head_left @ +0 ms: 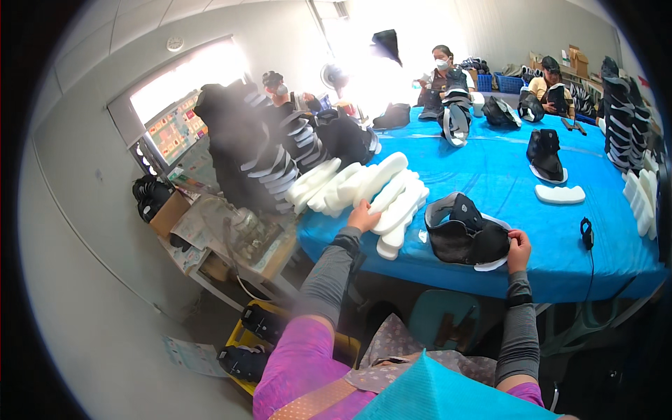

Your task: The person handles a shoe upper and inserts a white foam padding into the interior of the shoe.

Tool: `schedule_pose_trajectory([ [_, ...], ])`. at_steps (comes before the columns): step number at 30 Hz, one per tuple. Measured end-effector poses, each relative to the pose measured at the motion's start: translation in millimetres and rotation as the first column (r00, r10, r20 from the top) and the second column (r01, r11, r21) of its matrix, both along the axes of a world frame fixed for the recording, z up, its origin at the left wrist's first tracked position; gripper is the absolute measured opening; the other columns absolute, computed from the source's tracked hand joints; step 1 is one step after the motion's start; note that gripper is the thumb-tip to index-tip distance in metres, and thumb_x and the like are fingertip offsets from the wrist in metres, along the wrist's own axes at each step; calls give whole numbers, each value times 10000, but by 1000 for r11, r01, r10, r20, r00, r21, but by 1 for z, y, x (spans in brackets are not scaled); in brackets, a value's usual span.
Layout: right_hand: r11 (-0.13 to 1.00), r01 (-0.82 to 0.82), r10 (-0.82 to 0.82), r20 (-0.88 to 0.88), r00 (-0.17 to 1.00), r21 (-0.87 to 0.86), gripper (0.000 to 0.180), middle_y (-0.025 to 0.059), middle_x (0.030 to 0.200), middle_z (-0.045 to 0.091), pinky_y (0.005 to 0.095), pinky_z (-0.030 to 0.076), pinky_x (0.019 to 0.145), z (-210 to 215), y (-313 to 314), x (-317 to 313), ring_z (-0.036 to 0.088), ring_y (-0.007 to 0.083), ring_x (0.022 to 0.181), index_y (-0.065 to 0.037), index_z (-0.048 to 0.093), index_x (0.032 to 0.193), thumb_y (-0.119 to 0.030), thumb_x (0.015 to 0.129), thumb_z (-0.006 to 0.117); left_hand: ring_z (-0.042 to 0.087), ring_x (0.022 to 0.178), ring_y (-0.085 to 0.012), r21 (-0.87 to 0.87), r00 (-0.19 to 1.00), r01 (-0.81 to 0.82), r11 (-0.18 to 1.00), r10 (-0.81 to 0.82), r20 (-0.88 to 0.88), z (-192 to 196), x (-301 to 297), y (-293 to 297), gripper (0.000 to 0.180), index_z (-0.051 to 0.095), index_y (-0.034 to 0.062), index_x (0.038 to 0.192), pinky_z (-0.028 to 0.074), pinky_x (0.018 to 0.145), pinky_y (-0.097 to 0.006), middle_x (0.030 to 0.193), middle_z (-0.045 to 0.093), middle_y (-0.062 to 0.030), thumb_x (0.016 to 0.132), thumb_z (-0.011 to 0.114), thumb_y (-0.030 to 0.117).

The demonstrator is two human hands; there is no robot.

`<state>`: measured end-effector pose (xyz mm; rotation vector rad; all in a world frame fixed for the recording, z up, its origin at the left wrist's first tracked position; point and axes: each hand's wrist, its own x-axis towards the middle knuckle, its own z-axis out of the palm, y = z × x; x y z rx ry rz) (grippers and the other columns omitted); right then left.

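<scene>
At the near edge of the blue-covered table (483,161), my right hand (519,250) is closed on the end of a black high-top shoe upper (465,234) with a grey collar. The upper lies on its side, and a white edge shows beneath it. To its left, my left hand (363,216) reaches into a heap of white foam pieces (400,201), fingers closed round the end of one. Part of that piece is covered by the fingers and by the pieces around it.
Tall stacks of black uppers stand at left (245,150) and right (619,115). A lone foam piece (560,194), a standing upper (546,155) and a black corded object (586,233) lie to the right. Several people sit across the table. A yellow crate (339,350) holds black shoes below.
</scene>
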<state>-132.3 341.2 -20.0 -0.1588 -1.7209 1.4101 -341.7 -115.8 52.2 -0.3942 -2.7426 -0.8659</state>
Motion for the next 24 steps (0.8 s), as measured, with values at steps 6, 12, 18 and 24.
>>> schedule_pose_trajectory([
  [6, 999, -30, 29, -29, 999, -28, 168, 104, 956, 666, 280, 477, 831, 3, -7, -7, 613, 166, 885, 7, 612, 850, 64, 822, 456, 610, 952, -406, 361, 993, -113, 926, 119, 5, 2, -10, -11, 492, 461, 17, 1108, 456, 845, -450, 1033, 618, -286, 824, 619, 386],
  [12, 999, -2, 2, 8, 1000, -37, 166, 103, 954, 670, 280, 479, 832, 7, -8, 0, 616, 168, 881, 9, 617, 849, 60, 833, 459, 619, 973, -369, 614, 1000, 3, 789, -20, 20, 3, 11, 7, 503, 526, 4, 1128, 485, 858, -416, 1053, 627, -239, 786, 687, 337],
  [18, 1000, 5, -6, -10, 1000, -22, 166, 103, 952, 669, 281, 479, 828, 0, -1, 2, 615, 169, 877, 9, 618, 850, 60, 829, 461, 596, 957, -380, -49, 872, -113, 992, 75, -484, 5, 51, 23, 433, 593, 19, 1092, 462, 870, -473, 1020, 629, -179, 731, 697, 234],
  [24, 1000, -6, 5, -16, 1000, -27, 165, 99, 947, 670, 287, 482, 822, 4, -7, -1, 618, 173, 874, 7, 618, 855, 57, 823, 465, 606, 884, -386, -274, 939, -134, 952, 34, -341, -11, 59, 18, 270, 563, 31, 989, 478, 778, -481, 883, 635, -170, 754, 612, 154],
])
